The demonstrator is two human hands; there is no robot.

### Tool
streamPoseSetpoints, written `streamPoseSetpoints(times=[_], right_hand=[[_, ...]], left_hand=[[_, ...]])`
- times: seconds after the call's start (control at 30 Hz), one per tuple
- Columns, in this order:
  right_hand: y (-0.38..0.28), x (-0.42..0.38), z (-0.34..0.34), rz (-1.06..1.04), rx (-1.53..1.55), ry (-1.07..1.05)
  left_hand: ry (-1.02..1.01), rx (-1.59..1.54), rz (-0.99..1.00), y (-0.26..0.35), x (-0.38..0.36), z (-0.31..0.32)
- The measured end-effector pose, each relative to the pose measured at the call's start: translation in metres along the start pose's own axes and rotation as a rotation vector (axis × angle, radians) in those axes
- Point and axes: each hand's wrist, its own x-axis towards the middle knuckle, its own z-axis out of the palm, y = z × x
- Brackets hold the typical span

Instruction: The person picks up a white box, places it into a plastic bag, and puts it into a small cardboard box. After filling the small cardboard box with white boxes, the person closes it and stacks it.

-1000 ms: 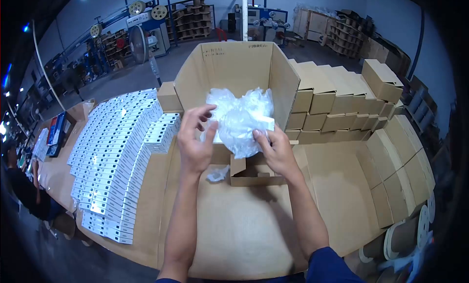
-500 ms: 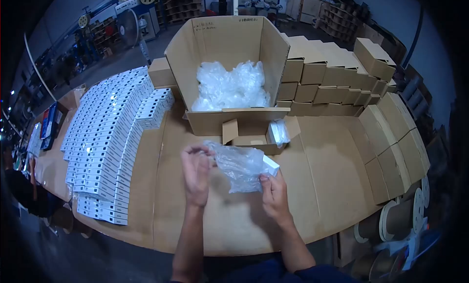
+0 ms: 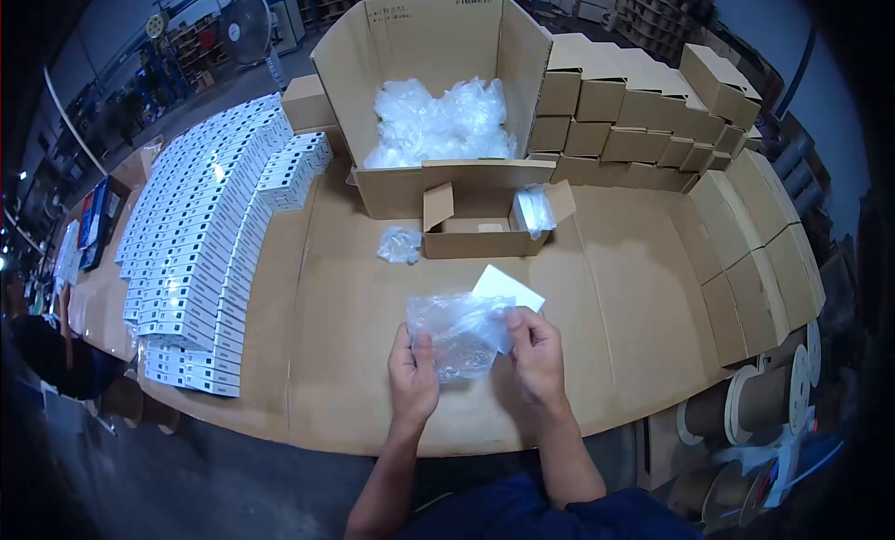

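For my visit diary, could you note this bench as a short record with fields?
Left hand: holds one side of a clear plastic bag
Right hand: holds the bag's other side
White box: partly behind the bag; whether inside, unclear
Small carton: open, with wrapped item at its right end
Large carton: open, holding crumpled clear plastic
Stacks: white boxes left, brown boxes right

On inner back wall of large open carton (image 3: 438, 51), near top right: dark capital letters (image 3: 473, 0), seem "FIBREA", ending unclear. Top left: small dark writing (image 3: 389, 13), not readable. Stacked white boxes (image 3: 200, 223): print too small for reading.
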Motion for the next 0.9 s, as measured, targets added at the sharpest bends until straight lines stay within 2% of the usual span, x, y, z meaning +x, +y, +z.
streamPoseSetpoints(times=[0.1, 0.13, 0.23, 0.33, 0.37, 0.47, 0.5, 0.6, 0.63, 0.73, 0.83, 0.9], right_hand=[[0.000, -0.006, -0.001, -0.060, -0.209, -0.106], [0.002, -0.010, -0.001, -0.080, -0.282, -0.139], [0.012, -0.016, -0.001, -0.140, -0.260, -0.102], [0.009, -0.018, -0.004, -0.163, -0.314, -0.094], [0.010, -0.018, -0.004, -0.173, -0.298, -0.091], [0.012, -0.020, -0.005, -0.185, -0.349, -0.112], [0.012, -0.020, -0.007, -0.188, -0.384, -0.122], [0.002, -0.013, -0.019, -0.239, -0.170, -0.031], [-0.010, -0.010, -0.030, -0.150, -0.128, -0.025], [-0.035, 0.001, -0.038, -0.390, -0.066, 0.098], [-0.070, 0.010, -0.019, -0.644, -0.033, 0.014], [-0.082, 0.021, -0.024, -0.732, -0.243, -0.159]], left_hand=[[0.009, 0.023, 0.046, 0.002, -0.005, 0.002], [0.021, -0.058, 0.053, -0.003, -0.003, -0.002], [0.125, -0.346, 0.057, -0.003, 0.006, -0.011], [0.043, -0.442, 0.142, 0.013, 0.009, -0.005], [0.026, -0.410, 0.033, 0.012, 0.009, -0.005], [-0.272, -0.023, 0.017, 0.007, 0.003, -0.018], [-0.228, 0.014, -0.092, 0.010, 0.004, -0.017], [-0.237, 0.098, -0.076, 0.015, 0.004, -0.019], [-0.234, 0.107, -0.075, 0.017, 0.003, -0.020], [-0.238, 0.141, -0.069, 0.019, 0.000, -0.023], [-0.254, 0.178, -0.048, 0.016, -0.001, -0.025], [-0.254, 0.201, -0.042, 0.012, -0.002, -0.025]])
